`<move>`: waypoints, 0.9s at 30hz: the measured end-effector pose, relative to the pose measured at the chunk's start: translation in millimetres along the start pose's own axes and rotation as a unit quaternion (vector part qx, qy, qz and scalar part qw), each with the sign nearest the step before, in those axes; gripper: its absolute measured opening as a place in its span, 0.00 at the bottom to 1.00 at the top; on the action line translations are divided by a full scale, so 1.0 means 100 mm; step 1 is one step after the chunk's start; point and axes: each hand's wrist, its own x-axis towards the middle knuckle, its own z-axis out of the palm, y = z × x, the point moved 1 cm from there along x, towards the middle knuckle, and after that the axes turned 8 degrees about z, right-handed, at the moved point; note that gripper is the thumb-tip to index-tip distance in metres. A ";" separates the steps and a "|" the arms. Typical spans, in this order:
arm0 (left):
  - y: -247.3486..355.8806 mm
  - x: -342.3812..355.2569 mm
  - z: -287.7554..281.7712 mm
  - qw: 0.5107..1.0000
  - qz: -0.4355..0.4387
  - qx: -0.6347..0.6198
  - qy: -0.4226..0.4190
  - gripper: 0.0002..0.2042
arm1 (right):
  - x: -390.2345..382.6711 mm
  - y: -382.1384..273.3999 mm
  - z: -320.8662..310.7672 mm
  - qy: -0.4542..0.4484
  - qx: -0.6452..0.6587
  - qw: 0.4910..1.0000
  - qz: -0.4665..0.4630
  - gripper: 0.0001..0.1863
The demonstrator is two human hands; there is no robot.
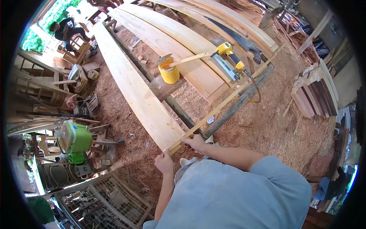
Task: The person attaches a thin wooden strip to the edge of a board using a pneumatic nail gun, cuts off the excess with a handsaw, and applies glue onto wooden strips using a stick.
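Note:
My left hand (pixel 164 163) pinches the lower-left end of a thin wooden strip (pixel 201 123), which lies across the near end of a long pale board (pixel 137 103). My right hand (pixel 195 143) grips the strip and board edge a little to the right. Beyond them, a yellow can (pixel 170 75) of orange-yellow contents stands on a dark wooden support, with a flat stick (pixel 193 58) laid across its top. A yellow-and-black nail gun (pixel 228 57) with a hose rests on the boards right of the can.
More long planks (pixel 154 36) lie across supports (pixel 178 112). A seated person (pixel 65 30) is at back left. Left are a green cooler (pixel 75 138) and wood pieces; below, a wire grid (pixel 103 198). Right are stacked boards (pixel 312 91). Shavings cover the ground.

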 end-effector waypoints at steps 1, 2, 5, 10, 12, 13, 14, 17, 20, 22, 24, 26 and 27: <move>-0.04 0.01 0.01 1.000 0.000 0.003 -0.003 0.19 | -0.02 -0.01 0.01 -0.006 0.000 1.000 -0.004 0.17; -0.08 0.03 0.02 1.000 0.011 -0.011 0.004 0.19 | -0.03 -0.02 0.03 -0.014 0.000 1.000 -0.008 0.17; -0.12 0.00 0.00 0.999 0.023 -0.027 0.016 0.21 | -0.02 0.00 0.05 -0.010 -0.017 1.000 0.011 0.18; 0.09 0.16 -0.30 0.998 -0.033 0.043 -0.044 0.25 | 0.07 0.09 0.05 0.054 -0.118 0.991 -0.023 0.29; -0.19 0.37 -0.21 0.967 0.235 0.073 0.064 0.25 | 0.07 0.08 0.08 0.043 -0.099 0.994 -0.026 0.31; -0.04 0.42 -0.28 0.960 0.271 0.070 0.009 0.24 | 0.11 0.09 0.04 0.047 -0.126 0.991 -0.017 0.30; 0.13 0.51 -0.34 0.949 0.305 0.066 -0.046 0.23 | 0.14 0.11 0.03 0.051 -0.153 0.987 -0.009 0.28; 0.33 0.75 -0.38 0.835 0.503 0.162 -0.152 0.22 | 0.05 0.07 0.09 0.059 -0.137 0.988 -0.027 0.25; 0.81 0.86 -0.31 0.767 0.546 0.171 -0.289 0.21 | 0.09 0.12 0.06 0.053 -0.096 0.994 -0.010 0.21; 0.88 0.97 -0.19 0.737 0.563 0.210 -0.309 0.25 | 0.06 0.07 0.07 0.043 -0.063 0.997 -0.029 0.20; 0.96 1.06 -0.08 0.721 0.555 0.252 -0.328 0.33 | 0.18 0.18 0.08 0.061 -0.074 0.992 -0.080 0.20; 1.03 1.10 -0.02 0.704 0.555 0.270 -0.353 0.39 | 0.19 0.20 0.05 0.082 -0.084 0.985 -0.126 0.19; 0.99 1.12 0.00 0.706 0.557 0.256 -0.354 0.38 | 0.13 0.14 0.05 0.054 -0.071 0.993 -0.079 0.19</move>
